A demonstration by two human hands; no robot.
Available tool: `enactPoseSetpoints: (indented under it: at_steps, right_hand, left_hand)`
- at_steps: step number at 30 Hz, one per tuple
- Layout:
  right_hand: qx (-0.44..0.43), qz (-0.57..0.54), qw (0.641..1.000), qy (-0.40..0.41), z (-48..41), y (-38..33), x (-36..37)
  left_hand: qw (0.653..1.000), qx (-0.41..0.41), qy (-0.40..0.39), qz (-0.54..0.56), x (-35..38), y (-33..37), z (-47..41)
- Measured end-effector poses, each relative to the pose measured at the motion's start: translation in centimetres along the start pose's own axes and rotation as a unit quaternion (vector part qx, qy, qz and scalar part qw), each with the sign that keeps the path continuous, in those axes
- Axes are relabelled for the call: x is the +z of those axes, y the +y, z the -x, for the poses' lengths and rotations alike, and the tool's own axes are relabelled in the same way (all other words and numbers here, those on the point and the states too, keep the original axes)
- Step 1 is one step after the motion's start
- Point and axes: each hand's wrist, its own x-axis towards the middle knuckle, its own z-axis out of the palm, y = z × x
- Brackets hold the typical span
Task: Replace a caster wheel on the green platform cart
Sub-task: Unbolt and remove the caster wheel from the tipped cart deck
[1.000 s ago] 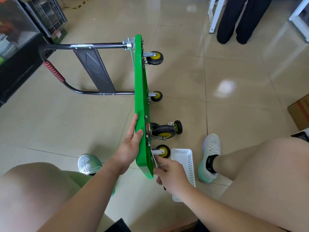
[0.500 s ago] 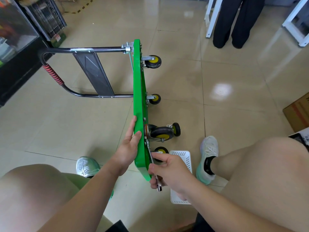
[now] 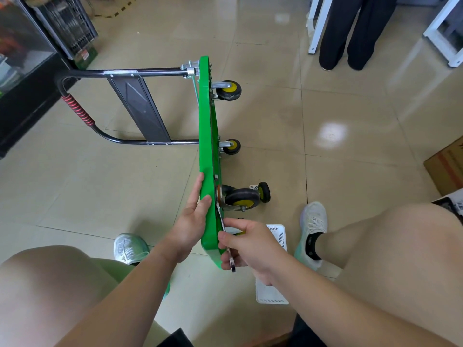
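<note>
The green platform cart (image 3: 206, 136) stands on its side edge on the tiled floor, black handle to the left, wheels pointing right. My left hand (image 3: 191, 221) rests on its near top face with straight fingers, thumb on the edge. My right hand (image 3: 246, 244) grips a metal wrench (image 3: 225, 236) whose head reaches up to the base of the big near caster wheel (image 3: 241, 199). A loose small caster (image 3: 263, 191) lies on the floor just behind it. Two far casters (image 3: 229, 90) (image 3: 231, 146) stay mounted. Another near wheel is mostly hidden behind my right hand.
A white perforated basket (image 3: 274, 291) lies on the floor under my right forearm. My shoes (image 3: 313, 221) (image 3: 130, 246) flank the cart. A person in black trousers (image 3: 350, 33) stands at the far right. A cardboard box (image 3: 448, 166) sits at right, a glass-fronted cabinet (image 3: 22, 46) at left.
My right hand has slid down the wrench handle toward me and swung it along the cart's underside, now covering the near wheel. My left hand has stayed on the cart.
</note>
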Motion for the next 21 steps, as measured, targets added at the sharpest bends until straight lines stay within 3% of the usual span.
enactPoseSetpoints:
  at_steps: [12, 17, 21]
  right_hand:
    - [-0.106, 0.098, 0.989, 0.033, -3.0, 4.9, -0.4]
    - [-0.171, 0.207, 0.96, 0.083, -4.2, 5.9, -0.5]
    - [-0.135, 0.195, 0.969, 0.074, -4.2, 6.3, -1.2]
  left_hand:
    - [1.0, -0.006, -0.002, 0.005, 0.0, 0.1, 0.1]
    - [1.0, -0.006, -0.003, 0.011, 0.0, 0.1, 0.1]
    - [1.0, -0.007, -0.004, 0.013, 0.0, 0.0, 0.1]
